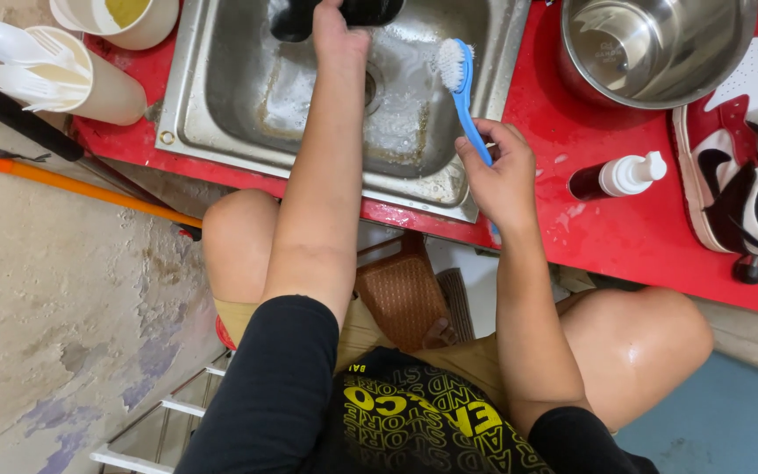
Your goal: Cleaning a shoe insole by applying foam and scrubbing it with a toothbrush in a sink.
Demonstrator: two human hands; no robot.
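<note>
Head view: right hand (pixel 502 180) grips blue brush (pixel 460 83) over steel sink (pixel 221 88); left hand (pixel 337 35) clutches black shoe (pixel 291 19).

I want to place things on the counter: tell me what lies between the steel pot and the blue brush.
In the head view, only bare wet red counter and the sink's steel rim separate the steel pot from the blue brush, held in the right hand.

The black object (pixel 335 13) in the sink (pixel 247 96) is cut off by the top edge; the left hand (pixel 337 35) covers its middle.
</note>
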